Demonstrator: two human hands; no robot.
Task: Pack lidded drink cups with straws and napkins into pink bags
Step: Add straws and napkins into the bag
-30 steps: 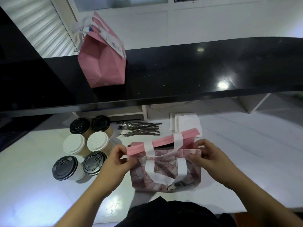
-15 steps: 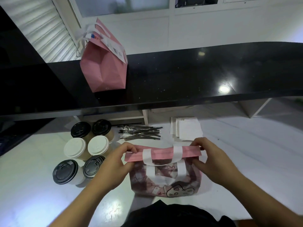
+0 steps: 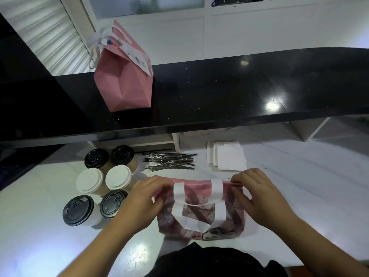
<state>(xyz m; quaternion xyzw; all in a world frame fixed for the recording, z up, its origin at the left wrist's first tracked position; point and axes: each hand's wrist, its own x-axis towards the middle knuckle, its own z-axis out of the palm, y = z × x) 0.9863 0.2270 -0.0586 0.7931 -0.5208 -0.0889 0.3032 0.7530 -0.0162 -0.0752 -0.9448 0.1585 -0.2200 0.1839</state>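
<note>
Left hand and right hand each pinch a top corner of the patterned pink bag on the white counter. Cartoon print on bag front; lettering unreadable. Six lidded cups left of it. Second pink bag carries a white label, text illegible.

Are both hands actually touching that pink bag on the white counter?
Touching. The head view shows the left hand and right hand pinching the top corners of the pink bag.
</note>
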